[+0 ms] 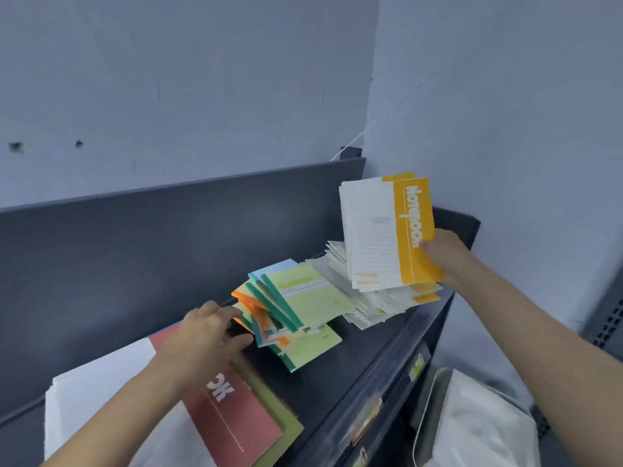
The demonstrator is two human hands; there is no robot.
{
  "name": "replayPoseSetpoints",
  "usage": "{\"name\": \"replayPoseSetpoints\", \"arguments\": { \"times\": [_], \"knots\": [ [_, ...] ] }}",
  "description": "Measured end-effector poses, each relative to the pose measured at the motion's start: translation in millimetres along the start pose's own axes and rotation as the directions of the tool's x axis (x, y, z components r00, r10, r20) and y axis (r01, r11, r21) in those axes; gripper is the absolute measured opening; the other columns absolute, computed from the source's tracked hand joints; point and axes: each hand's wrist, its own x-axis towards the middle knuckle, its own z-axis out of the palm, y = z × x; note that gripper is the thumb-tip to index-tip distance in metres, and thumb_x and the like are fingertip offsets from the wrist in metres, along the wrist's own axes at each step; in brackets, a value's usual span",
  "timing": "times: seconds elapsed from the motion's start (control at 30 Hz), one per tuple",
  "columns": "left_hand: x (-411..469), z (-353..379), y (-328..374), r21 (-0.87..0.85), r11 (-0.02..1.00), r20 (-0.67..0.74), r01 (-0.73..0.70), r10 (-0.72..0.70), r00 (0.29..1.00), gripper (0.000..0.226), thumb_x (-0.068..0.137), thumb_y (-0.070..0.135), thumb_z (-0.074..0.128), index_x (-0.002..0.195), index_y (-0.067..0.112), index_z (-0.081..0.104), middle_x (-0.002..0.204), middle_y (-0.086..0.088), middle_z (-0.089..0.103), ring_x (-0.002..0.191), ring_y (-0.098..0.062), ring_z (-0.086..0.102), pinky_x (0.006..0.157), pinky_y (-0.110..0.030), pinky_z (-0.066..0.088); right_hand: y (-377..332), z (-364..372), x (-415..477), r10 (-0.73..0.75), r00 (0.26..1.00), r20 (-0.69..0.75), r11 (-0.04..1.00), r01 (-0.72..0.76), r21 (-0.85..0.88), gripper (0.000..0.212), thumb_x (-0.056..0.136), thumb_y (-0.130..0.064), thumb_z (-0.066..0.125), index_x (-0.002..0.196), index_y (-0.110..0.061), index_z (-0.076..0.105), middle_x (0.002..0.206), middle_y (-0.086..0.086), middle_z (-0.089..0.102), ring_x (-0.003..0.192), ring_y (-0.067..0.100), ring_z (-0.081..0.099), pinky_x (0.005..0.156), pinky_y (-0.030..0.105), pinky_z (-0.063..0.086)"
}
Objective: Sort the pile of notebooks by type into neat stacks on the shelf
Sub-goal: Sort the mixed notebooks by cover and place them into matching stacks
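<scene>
Dark shelf (337, 382), right hand (445, 257) fingers gripping yellow notebooks (387, 230), left hand (205, 332) fingers released beside green pile (303, 305)

Pale blue-grey walls (168, 62) are joined at a corner; two dark holes (17, 147) are noted in the left one. A thin white cord (397, 104) is strung across the corner. A dark grey shelf (354, 372) is set against them

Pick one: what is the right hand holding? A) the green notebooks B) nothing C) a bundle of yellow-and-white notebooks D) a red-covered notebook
C: the right hand grips the bundle of yellow-and-white notebooks at its lower right edge, raised above the white pile on the shelf.
</scene>
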Motion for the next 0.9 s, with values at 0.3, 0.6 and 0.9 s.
{"name": "replayPoseSetpoints", "arguments": {
  "times": [0.3,0.6,0.9],
  "knots": [
    [-11.2,13.3,34.8,0.096,0.962,-0.149,0.254,-0.239,0.960,0.053,0.088,0.051,0.057,0.134,0.025,0.052,0.111,0.004,0.053,0.110,-0.019,0.053,0.091,-0.030,0.046,37.0,3.4,99.5,-0.085,0.950,0.300,0.806,0.243,-0.540,0.019,0.085,-0.006,0.051,0.066,-0.007,0.046,0.069,0.008,0.051,0.061,0.021,0.048,0.052,0.026,0.034],
    [-47.4,35.8,30.2,0.264,0.807,-0.095,0.528,-0.523,0.847,0.055,0.088,0.064,0.043,0.133,0.033,0.051,0.130,0.006,0.047,0.121,-0.020,0.046,0.095,-0.037,0.046,54.7,16.7,106.9,-0.169,0.834,0.525,0.539,0.524,-0.659,0.038,0.091,0.000,0.040,0.118,-0.006,0.066,0.127,0.010,0.061,0.116,0.028,0.055,0.094,0.034,0.045],
    [-69.2,36.6,34.1,0.242,0.838,-0.145,0.490,-0.468,0.872,0.052,0.093,0.060,0.039,0.130,0.027,0.055,0.134,0.004,0.051,0.119,-0.020,0.049,0.098,-0.035,0.043,25.6,49.4,-11.3,-0.549,0.631,0.548,0.668,0.725,-0.167,0.031,0.092,-0.005,0.050,0.116,-0.016,0.066,0.114,-0.003,0.058,0.094,0.008,0.055,0.083,0.019,0.039]
  ]
}}
